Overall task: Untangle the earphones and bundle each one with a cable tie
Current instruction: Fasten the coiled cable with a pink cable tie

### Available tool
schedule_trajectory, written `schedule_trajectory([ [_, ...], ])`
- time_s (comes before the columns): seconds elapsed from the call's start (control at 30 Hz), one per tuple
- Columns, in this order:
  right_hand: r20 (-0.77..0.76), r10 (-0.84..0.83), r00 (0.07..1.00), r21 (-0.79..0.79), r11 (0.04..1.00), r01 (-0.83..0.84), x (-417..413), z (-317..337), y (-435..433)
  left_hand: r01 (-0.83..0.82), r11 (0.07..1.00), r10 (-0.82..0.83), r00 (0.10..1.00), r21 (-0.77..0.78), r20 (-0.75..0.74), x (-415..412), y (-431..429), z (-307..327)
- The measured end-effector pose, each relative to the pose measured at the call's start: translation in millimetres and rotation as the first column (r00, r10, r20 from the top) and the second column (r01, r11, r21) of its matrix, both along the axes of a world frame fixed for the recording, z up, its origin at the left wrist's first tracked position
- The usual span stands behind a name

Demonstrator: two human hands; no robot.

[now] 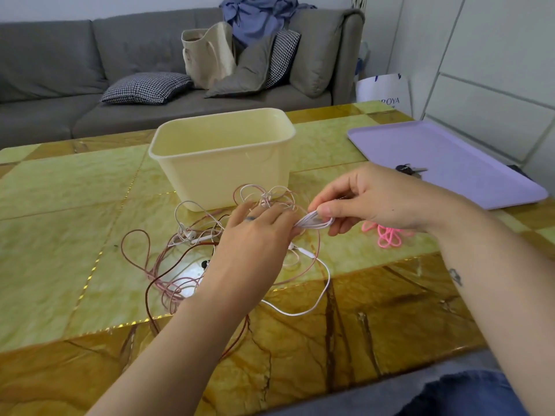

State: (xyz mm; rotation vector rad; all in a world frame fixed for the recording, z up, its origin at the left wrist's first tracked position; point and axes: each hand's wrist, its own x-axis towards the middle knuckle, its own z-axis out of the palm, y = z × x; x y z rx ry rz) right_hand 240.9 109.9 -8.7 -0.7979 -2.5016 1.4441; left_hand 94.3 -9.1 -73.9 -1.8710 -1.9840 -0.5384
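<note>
A tangle of earphones (192, 253) lies on the table in front of me, with white, pink and dark red cables looped over each other. My right hand (372, 199) pinches a folded bundle of white cable (315, 222) between thumb and fingers. My left hand (255, 235) grips the other end of that bundle, its fingers curled over the tangle. A loose white cable (321, 283) trails from the bundle toward the table's front. Bright pink cable ties (386, 235) lie in a small heap to the right, partly hidden behind my right wrist.
A cream plastic bin (222, 151) stands just behind the tangle. A lilac tray (450, 163) with keys (408, 169) sits at the right edge of the marble-pattern table (60, 190). A grey sofa with cushions and a bag is beyond the table.
</note>
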Motion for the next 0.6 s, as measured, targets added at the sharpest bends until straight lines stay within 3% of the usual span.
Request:
schedule_trajectory([
  [0.07, -0.067, -0.072, 0.995, -0.053, 0.996, 0.068, 5, -8, 6, -0.015, 0.998, 0.027, 0.978, -0.059, 0.208, 5, -1, 4],
  [0.13, -0.132, -0.249, 0.959, -0.022, 0.968, 0.248, 16, -20, 23, -0.036, 0.991, 0.087, 0.9, -0.126, 0.428, 5, 0, 4],
  [0.23, -0.048, -0.483, 0.874, 0.317, 0.822, 0.472, 38, -42, 49, -0.029, 0.994, 0.086, 0.816, -0.107, 0.572, 7, 0, 9],
  [0.3, 0.068, -0.522, 0.85, 0.447, 0.778, 0.441, 51, -56, 59, 0.005, 0.996, 0.055, 0.776, -0.093, 0.628, 10, 1, 11],
  [0.4, 0.183, -0.481, 0.857, 0.504, 0.795, 0.338, 63, -69, 62, 0.048, 0.994, 0.03, 0.746, -0.098, 0.666, 17, 1, 9],
  [0.6, 0.084, -0.426, 0.901, 0.544, 0.777, 0.317, 69, -88, 62, 0.054, 0.993, 0.028, 0.736, -0.1, 0.677, 20, 2, 6],
])
